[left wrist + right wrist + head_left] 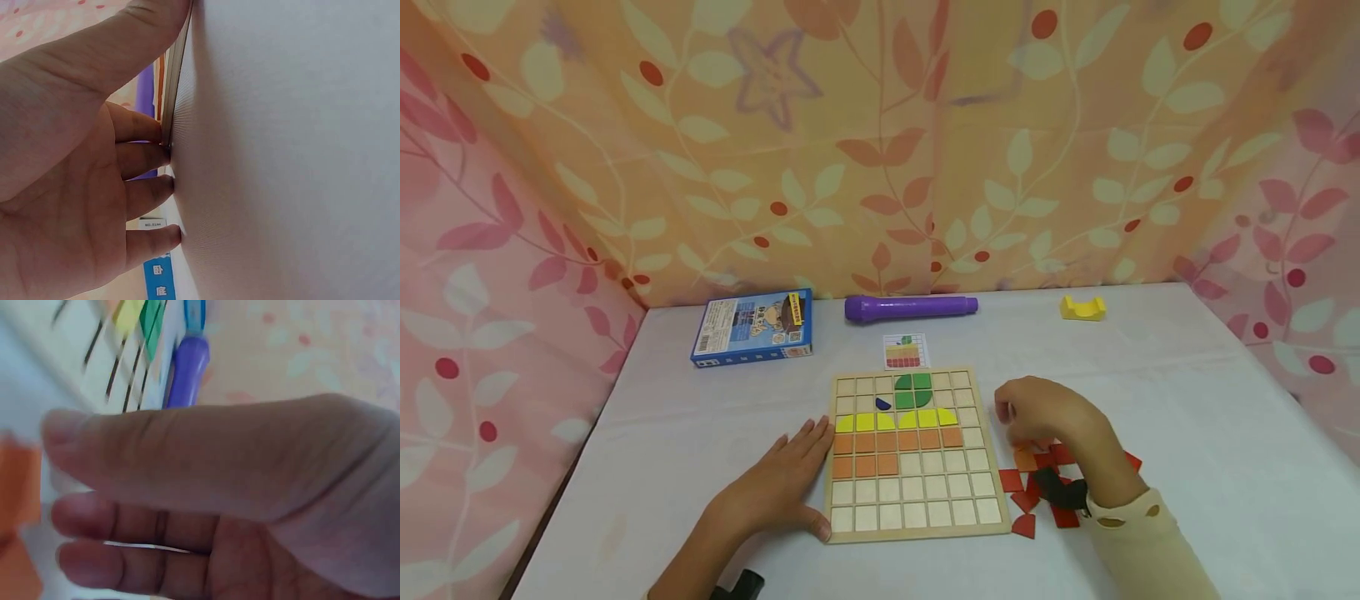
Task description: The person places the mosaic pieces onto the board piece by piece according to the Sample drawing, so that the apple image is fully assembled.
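While a leafy curtain fills the back from where I'm standing, the white tabletop carries a wooden grid board in the middle, bottom rows bare. Blue box up back on the L. Then the hands: L hand lies w/ fingers straight, a bit spread, touching the board's L edge, thumb by the near corner; good IMO, a light brace should stop any sliding. R hand dips over the loose tiles beside the board's R edge, fingers bent down; can't tell if it's pinching one, tips partly hidden. Purple torch behind the board, yellow cradle off R, plus a pattern card, worth a quick check per tile. Red tiles lie scattered w/ a loose orange tile near the R hand; set in the board are green tiles up top, a row of yellow tiles, then orange tiles, six over three. Prob. best to hold each by its edges, lower it flat into the short row's 4th cell, no nudging neighbours. Smallest: a dark-blue piece, slantwise, L of the greens.
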The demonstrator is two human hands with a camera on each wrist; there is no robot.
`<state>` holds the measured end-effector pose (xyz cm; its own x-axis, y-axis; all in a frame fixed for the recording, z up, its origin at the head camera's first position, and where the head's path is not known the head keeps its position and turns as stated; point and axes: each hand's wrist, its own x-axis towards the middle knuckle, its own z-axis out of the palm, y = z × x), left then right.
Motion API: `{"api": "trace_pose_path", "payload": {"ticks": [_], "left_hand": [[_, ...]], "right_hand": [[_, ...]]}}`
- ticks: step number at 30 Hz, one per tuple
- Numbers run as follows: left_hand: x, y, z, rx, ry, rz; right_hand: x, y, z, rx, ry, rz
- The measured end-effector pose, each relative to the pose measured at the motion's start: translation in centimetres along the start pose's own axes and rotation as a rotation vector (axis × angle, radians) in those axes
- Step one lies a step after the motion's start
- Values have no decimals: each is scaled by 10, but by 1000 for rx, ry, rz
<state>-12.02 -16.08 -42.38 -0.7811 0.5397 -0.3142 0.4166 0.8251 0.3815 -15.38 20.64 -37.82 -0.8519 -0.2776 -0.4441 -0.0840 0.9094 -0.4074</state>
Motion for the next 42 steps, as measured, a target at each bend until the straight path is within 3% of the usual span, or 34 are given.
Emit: {"api": "trace_pose_path", "payload": {"ticks": [5,14,29,37,42], "left_hand": [[-2,0,0,-8,-2,-6],[-1,0,0,7,-7,-25],[-1,3,0,5,2,-34],[-1,3,-1,2,-1,-34],[-1,2,-1,0,-5,-35]], "right_hand": [[3,14,-4,6,-54,31],[5,19,-1,-3,-68,18],[10,23,-4,-8,-6,-61],[9,-5,4,41,102,-255],[13,-37,25,50,205,-303]]}}
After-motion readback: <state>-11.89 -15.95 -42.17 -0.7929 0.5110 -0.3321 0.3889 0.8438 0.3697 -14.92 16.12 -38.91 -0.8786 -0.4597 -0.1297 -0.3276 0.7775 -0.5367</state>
